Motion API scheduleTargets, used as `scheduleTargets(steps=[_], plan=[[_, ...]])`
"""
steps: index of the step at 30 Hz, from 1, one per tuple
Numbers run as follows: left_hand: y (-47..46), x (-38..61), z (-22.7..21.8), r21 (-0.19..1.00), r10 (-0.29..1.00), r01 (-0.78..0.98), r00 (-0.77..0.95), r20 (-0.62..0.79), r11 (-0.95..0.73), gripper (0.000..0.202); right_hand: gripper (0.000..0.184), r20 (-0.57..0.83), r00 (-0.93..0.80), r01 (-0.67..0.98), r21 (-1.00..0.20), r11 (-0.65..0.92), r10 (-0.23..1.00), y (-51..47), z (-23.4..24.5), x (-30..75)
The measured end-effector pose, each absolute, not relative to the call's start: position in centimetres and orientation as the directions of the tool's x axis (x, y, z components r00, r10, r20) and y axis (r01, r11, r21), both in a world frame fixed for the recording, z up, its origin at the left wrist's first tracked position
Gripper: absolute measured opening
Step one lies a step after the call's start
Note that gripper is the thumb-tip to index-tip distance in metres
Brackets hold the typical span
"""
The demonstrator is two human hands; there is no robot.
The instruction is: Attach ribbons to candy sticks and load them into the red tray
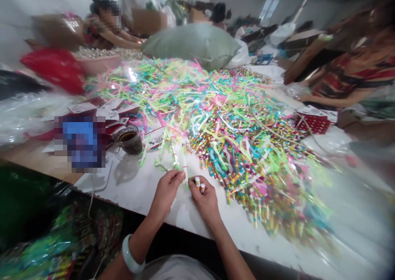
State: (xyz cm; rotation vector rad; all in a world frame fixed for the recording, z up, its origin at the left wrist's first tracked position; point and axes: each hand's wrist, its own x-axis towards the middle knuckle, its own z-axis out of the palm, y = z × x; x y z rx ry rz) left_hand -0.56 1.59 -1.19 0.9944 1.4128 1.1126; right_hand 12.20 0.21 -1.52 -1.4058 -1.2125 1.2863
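My left hand (166, 191) is closed in a pinch at a pale ribbon strip (185, 174) over the white table (132, 193). Beside it, my right hand (205, 200) is wrapped round a couple of small printed tubes (198, 182) with white ends, which stick up between thumb and fingers. Its fingertips are close to the same ribbon; whether they touch it I cannot tell. Just beyond both hands spreads a big heap of similar colourful tubes (239, 173) with green, pink, blue and white ribbons (173, 91).
A glass mug of dark drink (128, 140) stands left of my hands, near a blurred-out screen (80, 140). Red printed packets (313, 123) lie at the right. A large grey-green sack (191, 43) sits behind the heap. Co-workers are at the far left (106, 29) and right (348, 74).
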Motion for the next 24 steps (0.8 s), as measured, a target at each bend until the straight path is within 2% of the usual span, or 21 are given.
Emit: scheduleTargets(steps=[3,7,11,13,16,24], plan=[[1.5,-0.7,-0.8,0.971,0.966,0.004,-0.104,-0.235,0.237,0.032,0.029,-0.193,0.041,0.102,-0.975,-0.196,0.98,0.4,-1.3,13.3],[1.3,-0.3,-0.7,0.969,0.968,-0.025,0.059,-0.244,0.246,0.026,0.028,-0.211,-0.116,0.088,-0.976,-0.201,0.971,0.5,-1.1,14.2],[1.1,0.0,-0.9,0.967,0.963,-0.083,-0.101,-0.248,0.241,0.025,0.033,-0.203,-0.082,0.098,-0.976,-0.194,0.976,-0.3,-1.4,14.5],[1.0,-0.1,-0.8,0.962,0.956,-0.13,-0.142,-0.257,0.239,0.025,0.033,-0.183,-0.121,0.123,-0.978,-0.169,0.976,-0.8,-1.6,14.6],[0.9,-0.2,-0.5,0.958,0.954,-0.169,-0.156,-0.257,0.23,0.025,0.029,-0.16,-0.174,0.153,-0.979,-0.134,0.972,-1.4,-1.7,14.6],[0.8,0.1,-0.7,0.955,0.951,-0.186,-0.167,-0.261,0.23,0.024,0.019,-0.138,-0.124,0.12,-0.985,-0.123,0.983,-1.6,-2.1,14.0]])
